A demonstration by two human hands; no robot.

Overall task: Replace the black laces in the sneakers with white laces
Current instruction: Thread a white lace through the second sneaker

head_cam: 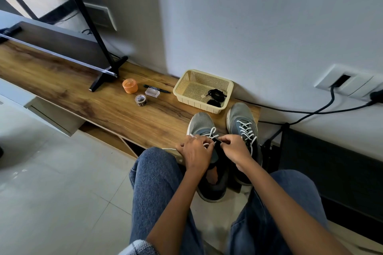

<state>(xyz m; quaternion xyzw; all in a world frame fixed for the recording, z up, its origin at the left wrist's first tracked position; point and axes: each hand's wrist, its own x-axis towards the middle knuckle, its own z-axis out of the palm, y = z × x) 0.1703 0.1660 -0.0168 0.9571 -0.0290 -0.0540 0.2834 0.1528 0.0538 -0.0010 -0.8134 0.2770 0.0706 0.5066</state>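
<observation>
Two grey sneakers stand side by side at the near right end of the wooden bench. The right sneaker (242, 122) is laced in white up its front. The left sneaker (202, 124) has a white lace (212, 133) crossed over its lower eyelets. My left hand (195, 151) and my right hand (235, 148) meet over its tongue, and each pinches a part of the white lace. My hands hide the upper eyelets. The black laces (216, 96) lie bundled in the beige basket (186, 84) behind the sneakers.
On the wooden bench (103, 101) to the left are an orange jar (130, 86), a tape roll (141, 100), a small clear box (152, 92) and a black pen (163, 91). A TV stand foot (103, 76) rests further left. A black cable (310, 113) runs from the wall socket.
</observation>
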